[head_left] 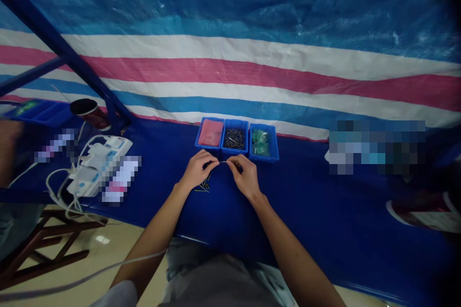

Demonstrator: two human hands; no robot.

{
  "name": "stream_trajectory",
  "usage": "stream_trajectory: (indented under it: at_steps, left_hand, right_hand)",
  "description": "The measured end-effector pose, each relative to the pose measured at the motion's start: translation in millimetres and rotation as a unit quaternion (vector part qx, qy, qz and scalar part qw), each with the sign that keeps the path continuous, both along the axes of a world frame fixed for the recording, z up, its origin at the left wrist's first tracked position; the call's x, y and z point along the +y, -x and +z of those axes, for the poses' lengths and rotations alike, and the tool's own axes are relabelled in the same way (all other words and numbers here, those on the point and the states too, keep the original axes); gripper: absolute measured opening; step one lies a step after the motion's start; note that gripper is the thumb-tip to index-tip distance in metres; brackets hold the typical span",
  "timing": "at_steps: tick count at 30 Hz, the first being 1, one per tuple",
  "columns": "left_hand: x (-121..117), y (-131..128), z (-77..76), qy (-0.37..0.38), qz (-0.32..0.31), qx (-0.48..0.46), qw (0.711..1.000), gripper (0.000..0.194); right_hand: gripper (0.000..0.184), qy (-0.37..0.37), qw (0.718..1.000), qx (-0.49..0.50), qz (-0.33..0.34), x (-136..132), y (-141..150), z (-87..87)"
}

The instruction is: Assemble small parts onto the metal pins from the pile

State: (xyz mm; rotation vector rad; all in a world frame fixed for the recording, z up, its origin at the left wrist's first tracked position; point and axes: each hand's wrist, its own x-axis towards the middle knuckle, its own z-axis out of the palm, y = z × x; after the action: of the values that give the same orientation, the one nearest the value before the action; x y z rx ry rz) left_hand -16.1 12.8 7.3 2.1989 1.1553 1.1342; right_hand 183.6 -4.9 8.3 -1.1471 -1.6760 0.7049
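My left hand [199, 169] and my right hand [244, 173] meet just in front of three small blue bins. Pinched between their fingertips is a thin metal pin [223, 161], held level, with one end in each hand; its exact kind is too small to make out. Under the left hand several thin, brassy-dark pins [204, 185] lie loose on the blue table. The middle bin [235, 149] contains a heap of similar dark metal pieces [235, 138]. Pink flat packets [211, 133] fill the left bin, and green clear packets [260, 142] lie in the right one.
A white power strip [99, 165] with tangled cables lies left, beside a blurred-out phone-like object [121, 180]. A dark red cup [90, 114] stands behind it, near a blue metal frame post [82, 74]. Another red container [425, 212] lies right. Another person's arm [9, 151] shows far left.
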Motion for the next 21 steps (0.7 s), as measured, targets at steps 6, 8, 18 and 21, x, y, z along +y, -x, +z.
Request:
stream_trajectory:
  at_steps: [6,8,18,21]
  left_hand:
    - [-0.7,-0.5,-1.6,0.003,-0.019,0.011,1.0,0.015]
    - [-0.9,-0.8,-1.2,0.003,-0.022,0.012,1.0,0.015]
    - [-4.4,-2.0,0.5,0.002,-0.024,0.023,0.999,0.016]
    - [-4.6,-2.5,0.7,-0.004,-0.028,0.024,0.999,0.019]
  right_hand:
    - [0.019,-0.006,1.0,-0.013,0.01,-3.6,1.8,-3.3]
    - [0.02,-0.006,1.0,-0.021,0.016,-3.9,1.4,-4.2]
    - [0.019,-0.009,0.997,-0.039,0.059,-5.3,2.0,-6.9]
    - [0.022,0.001,0.997,-0.043,0.062,-5.5,1.9,-7.6]
